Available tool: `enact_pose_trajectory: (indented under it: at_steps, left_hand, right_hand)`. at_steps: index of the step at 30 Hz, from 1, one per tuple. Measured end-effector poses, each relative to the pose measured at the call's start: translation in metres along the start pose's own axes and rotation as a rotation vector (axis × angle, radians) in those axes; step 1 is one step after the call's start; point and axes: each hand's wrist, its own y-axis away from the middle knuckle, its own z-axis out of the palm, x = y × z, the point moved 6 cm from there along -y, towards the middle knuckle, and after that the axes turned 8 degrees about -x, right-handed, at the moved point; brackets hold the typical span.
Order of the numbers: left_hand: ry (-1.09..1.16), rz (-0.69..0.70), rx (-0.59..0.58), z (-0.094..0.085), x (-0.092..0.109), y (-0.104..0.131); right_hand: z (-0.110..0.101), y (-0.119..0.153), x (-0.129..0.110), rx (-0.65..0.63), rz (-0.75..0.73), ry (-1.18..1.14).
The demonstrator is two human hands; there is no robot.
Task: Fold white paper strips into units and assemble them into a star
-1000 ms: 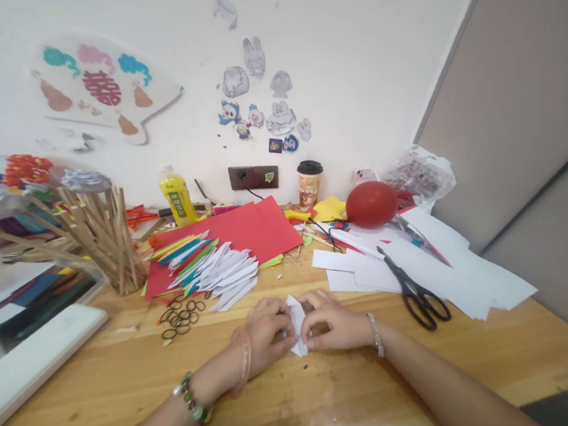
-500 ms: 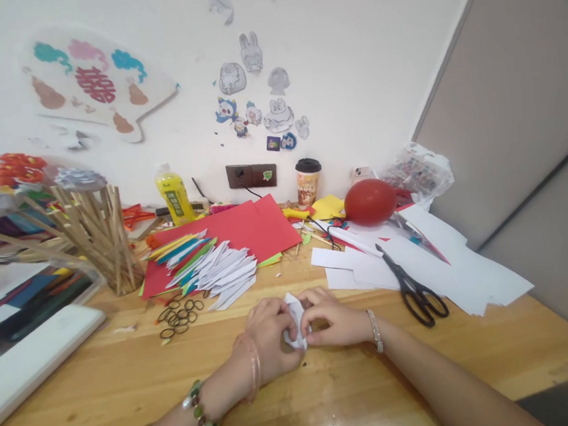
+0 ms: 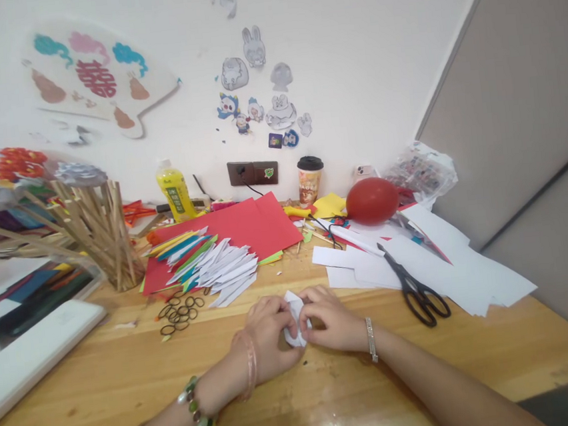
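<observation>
A small piece of folded white paper [image 3: 293, 306] is held between my two hands, low over the wooden table [image 3: 302, 399]. My left hand [image 3: 270, 331] wraps round its left side, thumb at the lower edge. On the right side, my right hand [image 3: 329, 317] pinches the paper between thumb and fingers. The hands partly cover it, so its full shape is hidden. Beyond my left hand lies a pile of folded white paper strips [image 3: 226, 269], with coloured folded strips [image 3: 187, 252] beside it. Black rubber bands [image 3: 180, 313] lie left of my left hand.
Black scissors [image 3: 414, 287] and white paper sheets [image 3: 450, 270] lie to the right. Behind are red paper [image 3: 265, 225], a red balloon [image 3: 373, 201], a paper cup [image 3: 310, 182] and a yellow bottle [image 3: 176, 191]. Wooden sticks [image 3: 116, 242] and a long white box-like object [image 3: 42, 360] are left.
The hands keep hold of the folded paper in nearly the same place. My right fingers and thumb have shifted slightly on it. The camera view has moved a little.
</observation>
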Motion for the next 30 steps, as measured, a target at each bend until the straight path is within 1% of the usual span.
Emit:
enact_pose_trajectory:
  at_steps: [3, 7, 11, 17, 20, 23, 25, 27, 30]
  left_hand:
    - [-0.014, -0.017, -0.01, 0.0, 0.002, -0.001]
    - [-0.053, -0.042, -0.017, 0.0, 0.001, -0.002]
    - [-0.062, -0.065, -0.034, 0.0, 0.001, -0.002]
    - [-0.039, -0.048, -0.053, 0.0, 0.0, 0.0]
    - [0.001, 0.002, -0.095, -0.002, -0.005, 0.0]
    - [0.09, 0.124, -0.17, -0.005, -0.011, -0.002]
    - [0.148, 0.184, -0.199, -0.007, -0.015, -0.004]
    - [0.164, 0.206, -0.186, -0.008, -0.017, -0.006]
    - [0.125, 0.2, -0.157, -0.006, -0.017, -0.008]
  right_hand:
    - [0.0, 0.001, -0.001, 0.016, -0.001, 0.012]
    - [0.0, 0.001, 0.0, -0.014, 0.0, 0.016]
    - [-0.001, 0.001, 0.001, -0.016, 0.01, 0.008]
    - [-0.002, 0.001, 0.0, -0.015, -0.003, -0.001]
    - [-0.003, 0.001, -0.001, -0.015, 0.0, 0.008]
    - [-0.002, 0.001, 0.0, -0.024, 0.009, 0.011]
    - [-0.001, 0.001, 0.0, -0.032, 0.016, 0.012]
    - [-0.001, 0.001, 0.001, -0.034, 0.018, 0.014]
    - [-0.001, 0.001, 0.0, -0.027, 0.004, 0.02]
